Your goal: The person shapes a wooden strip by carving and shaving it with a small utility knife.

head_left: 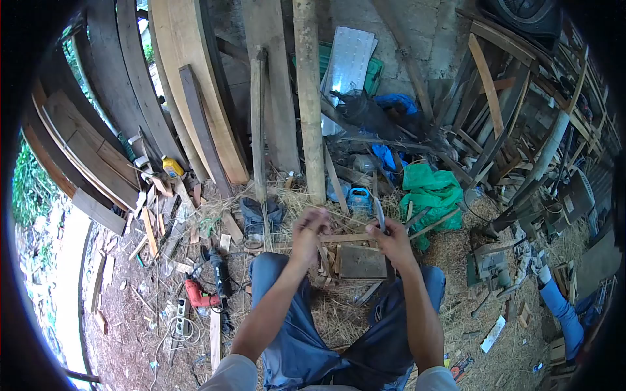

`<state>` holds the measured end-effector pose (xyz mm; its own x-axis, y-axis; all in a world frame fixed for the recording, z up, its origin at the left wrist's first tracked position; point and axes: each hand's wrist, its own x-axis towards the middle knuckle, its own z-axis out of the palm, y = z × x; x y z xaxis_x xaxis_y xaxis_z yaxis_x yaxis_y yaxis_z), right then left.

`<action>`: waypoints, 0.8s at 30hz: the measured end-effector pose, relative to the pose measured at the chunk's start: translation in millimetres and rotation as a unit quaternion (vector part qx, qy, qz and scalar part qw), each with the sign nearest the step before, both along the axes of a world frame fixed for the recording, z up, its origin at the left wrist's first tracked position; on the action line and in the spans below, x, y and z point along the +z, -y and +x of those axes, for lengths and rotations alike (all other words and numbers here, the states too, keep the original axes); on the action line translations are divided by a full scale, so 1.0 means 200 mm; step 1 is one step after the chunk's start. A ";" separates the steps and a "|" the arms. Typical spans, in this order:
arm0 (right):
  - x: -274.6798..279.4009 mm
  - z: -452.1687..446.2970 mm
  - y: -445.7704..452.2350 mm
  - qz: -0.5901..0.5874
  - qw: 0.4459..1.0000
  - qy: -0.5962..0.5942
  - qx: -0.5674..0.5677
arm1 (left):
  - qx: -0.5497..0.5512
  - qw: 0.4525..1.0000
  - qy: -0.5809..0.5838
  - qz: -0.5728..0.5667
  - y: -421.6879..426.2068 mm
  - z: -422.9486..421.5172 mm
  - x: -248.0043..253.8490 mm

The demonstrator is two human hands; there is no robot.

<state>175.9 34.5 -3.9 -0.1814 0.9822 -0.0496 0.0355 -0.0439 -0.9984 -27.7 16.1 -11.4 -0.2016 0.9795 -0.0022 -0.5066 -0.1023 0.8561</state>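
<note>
My right hand point(393, 242) is closed around the handle of a knife point(379, 212), whose pale blade points up and away from me. My left hand point(312, 229) is raised over my left knee with its fingers curled; whether they hold anything is too small to tell. Between and below the hands, a thin wooden strip point(347, 238) lies across, just beyond a wooden block point(362, 262) on the ground between my knees.
A red drill point(201, 294), a dark power tool point(220, 274) and a power strip point(180, 319) lie on the left. Ahead stand a bamboo post point(308, 98) and leaning planks point(189, 85). A green sack point(430, 193) and blue container point(359, 201) sit beyond my hands.
</note>
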 end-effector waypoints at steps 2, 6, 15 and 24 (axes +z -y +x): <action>0.05 0.08 -0.01 -0.031 0.998 -0.045 -0.013 | 0.057 0.998 0.018 0.025 -0.01 -0.10 0.02; 0.07 0.19 -0.05 -0.077 0.978 -0.179 -0.081 | 0.069 0.996 0.039 0.035 0.00 -0.16 0.02; 0.09 0.25 -0.10 0.021 0.950 -0.237 -0.200 | -0.164 0.897 -0.407 0.046 0.11 0.00 0.00; 0.09 0.10 -0.01 0.025 0.995 -0.078 -0.053 | -0.160 0.887 -0.429 0.055 0.10 0.07 -0.02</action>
